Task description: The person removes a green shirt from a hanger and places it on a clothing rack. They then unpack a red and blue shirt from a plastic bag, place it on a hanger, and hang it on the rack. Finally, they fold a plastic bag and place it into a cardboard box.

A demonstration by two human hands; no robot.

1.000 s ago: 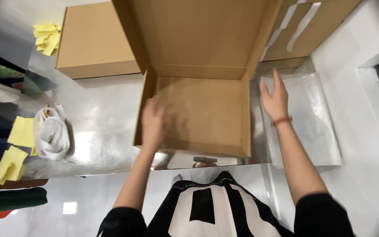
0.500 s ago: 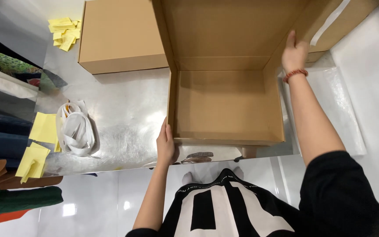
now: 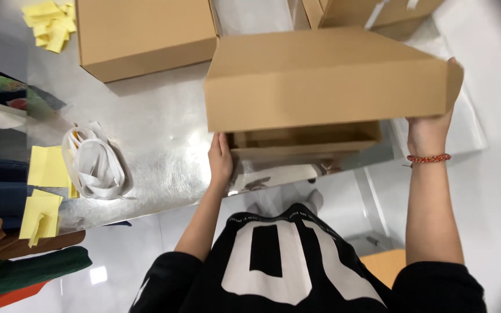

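The left hand (image 3: 220,159) presses flat against the cardboard box (image 3: 302,142) on the shiny surface (image 3: 152,145). The right hand (image 3: 430,130) is clamped on the box's lid (image 3: 326,81), which hangs half-lowered.

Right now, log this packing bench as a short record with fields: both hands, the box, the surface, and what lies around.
Left hand: left hand flat against the left front corner of the cardboard box
Right hand: right hand, beaded bracelet at the wrist, grips the lid's right end
Box: lid folded down most of the way, base partly showing beneath
Surface: shiny metal table
Nearby: closed carton at back left; white strap bundle; yellow papers at left edge
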